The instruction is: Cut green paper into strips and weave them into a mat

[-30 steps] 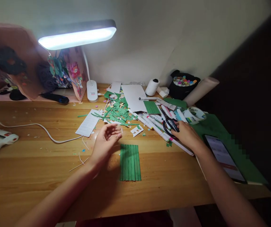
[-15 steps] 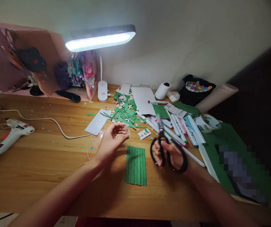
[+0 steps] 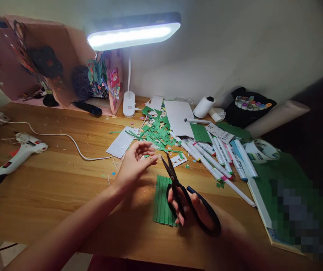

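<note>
My right hand (image 3: pixel 179 207) grips a pair of black-handled scissors (image 3: pixel 175 177), its fingers through the loops. The blades are slightly parted and point up and to the left. Below them on the table lies a green striped rectangular piece (image 3: pixel 161 201), its right side partly hidden by my right hand and the scissors. My left hand (image 3: pixel 137 162) hovers to the left of the blade tips, above the piece's upper left corner. Its fingers are half curled, with a gap between them and the thumb, and I see nothing in it.
Green paper scraps (image 3: pixel 158 128), a white sheet (image 3: pixel 178 116) and several markers (image 3: pixel 206 158) lie beyond my hands. A white glue gun (image 3: pixel 20 154) rests at left. A lit lamp (image 3: pixel 134 35) hangs over the table. Tape rolls (image 3: pixel 261 150) sit at right.
The scissors in my right hand have moved left and down over the green piece, and their blades have opened and tilted left. My left hand's fingers are straighter. The view has shifted slightly.
</note>
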A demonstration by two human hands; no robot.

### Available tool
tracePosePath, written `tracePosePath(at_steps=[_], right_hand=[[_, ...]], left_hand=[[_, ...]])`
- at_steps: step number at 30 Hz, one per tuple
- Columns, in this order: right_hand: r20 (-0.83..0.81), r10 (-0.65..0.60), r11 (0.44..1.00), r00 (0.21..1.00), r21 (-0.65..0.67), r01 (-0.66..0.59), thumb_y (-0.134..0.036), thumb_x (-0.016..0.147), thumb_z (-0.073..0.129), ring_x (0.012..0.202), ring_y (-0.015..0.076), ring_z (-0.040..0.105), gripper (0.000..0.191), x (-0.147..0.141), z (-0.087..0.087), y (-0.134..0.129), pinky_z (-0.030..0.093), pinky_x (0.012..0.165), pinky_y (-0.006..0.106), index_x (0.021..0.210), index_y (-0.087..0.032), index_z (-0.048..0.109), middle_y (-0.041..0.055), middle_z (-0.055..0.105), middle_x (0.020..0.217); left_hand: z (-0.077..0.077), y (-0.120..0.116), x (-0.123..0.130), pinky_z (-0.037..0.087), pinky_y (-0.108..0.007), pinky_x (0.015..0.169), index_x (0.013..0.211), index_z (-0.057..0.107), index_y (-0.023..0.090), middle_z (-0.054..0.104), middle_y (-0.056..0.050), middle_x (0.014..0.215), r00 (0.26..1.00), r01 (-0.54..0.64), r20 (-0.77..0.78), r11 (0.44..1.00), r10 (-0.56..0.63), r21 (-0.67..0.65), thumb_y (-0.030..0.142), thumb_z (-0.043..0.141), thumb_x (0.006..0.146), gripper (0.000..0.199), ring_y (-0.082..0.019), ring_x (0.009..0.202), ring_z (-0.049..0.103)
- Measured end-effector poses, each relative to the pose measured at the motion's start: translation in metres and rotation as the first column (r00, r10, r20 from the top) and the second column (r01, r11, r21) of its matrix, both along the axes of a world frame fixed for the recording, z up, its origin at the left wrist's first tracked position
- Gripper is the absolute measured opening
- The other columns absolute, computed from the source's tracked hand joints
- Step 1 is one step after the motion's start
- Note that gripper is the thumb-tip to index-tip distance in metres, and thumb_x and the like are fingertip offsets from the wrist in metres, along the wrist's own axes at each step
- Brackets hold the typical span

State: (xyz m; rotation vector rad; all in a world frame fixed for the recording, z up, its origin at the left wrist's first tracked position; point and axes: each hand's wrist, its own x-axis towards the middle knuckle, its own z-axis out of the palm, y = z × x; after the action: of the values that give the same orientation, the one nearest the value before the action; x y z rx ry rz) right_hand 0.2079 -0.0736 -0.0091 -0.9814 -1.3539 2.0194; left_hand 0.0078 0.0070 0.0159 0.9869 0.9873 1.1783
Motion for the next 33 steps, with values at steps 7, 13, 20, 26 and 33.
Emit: tracePosePath(at_steps=[7,13,20,26,33], right_hand=[[0.122,0.009,0.992,0.992,0.121,-0.024,-0.072,0.083,0.029,0.054,0.009,0.046,0.063,0.0,0.003,-0.003,0.047,0.057,0.026,0.1,-0.016,0.051,-0.0013,0.045,0.072],[0.145,-0.017,0.989,0.989,0.15,-0.006,-0.076,0.081,0.023,0.047,0.0074,0.042,0.067,0.002,-0.008,-0.005,0.043,0.048,0.023,0.097,-0.016,0.049,-0.0022,0.046,0.069],[0.247,0.021,0.983,0.969,0.169,-0.064,-0.073,0.084,0.021,0.056,0.0111,0.043,0.064,0.002,0.012,-0.009,0.043,0.056,0.025,0.099,-0.016,0.048,0.0007,0.049,0.071],[0.314,0.043,0.983,0.949,0.154,-0.096,-0.074,0.083,0.021,0.059,0.0128,0.042,0.062,-0.002,0.032,-0.009,0.042,0.061,0.028,0.094,-0.019,0.046,0.0005,0.047,0.071],[0.296,0.037,0.984,0.955,0.158,-0.088,-0.074,0.082,0.022,0.055,0.0108,0.04,0.061,0.0,0.028,-0.008,0.039,0.055,0.025,0.09,-0.018,0.046,-0.0017,0.042,0.069]], left_hand=[[-0.003,-0.001,0.002,0.047,-0.029,0.084,0.094,0.055,0.015,0.062,-0.004,0.09,0.999,0.007,-0.043,1.0,-0.007,0.007,0.02,0.076,0.064,0.038,-0.014,0.084,0.059],[-0.005,0.002,0.001,0.047,-0.029,0.082,0.091,0.056,0.015,0.059,-0.003,0.087,0.999,-0.018,-0.05,0.998,0.022,0.065,0.018,0.077,0.06,0.038,-0.014,0.083,0.057],[-0.003,-0.002,0.001,0.047,-0.028,0.081,0.094,0.055,0.015,0.06,-0.002,0.087,0.999,0.042,0.013,0.999,-0.042,0.014,0.016,0.078,0.059,0.041,-0.012,0.082,0.057],[0.0,-0.006,0.002,0.048,-0.03,0.08,0.091,0.056,0.014,0.06,-0.003,0.086,0.997,0.074,0.024,0.997,-0.074,-0.021,0.015,0.079,0.056,0.042,-0.014,0.082,0.058],[0.002,-0.006,0.002,0.048,-0.031,0.079,0.092,0.057,0.014,0.061,-0.004,0.086,0.996,0.089,0.008,0.995,-0.089,-0.049,0.015,0.079,0.056,0.043,-0.014,0.082,0.059]])
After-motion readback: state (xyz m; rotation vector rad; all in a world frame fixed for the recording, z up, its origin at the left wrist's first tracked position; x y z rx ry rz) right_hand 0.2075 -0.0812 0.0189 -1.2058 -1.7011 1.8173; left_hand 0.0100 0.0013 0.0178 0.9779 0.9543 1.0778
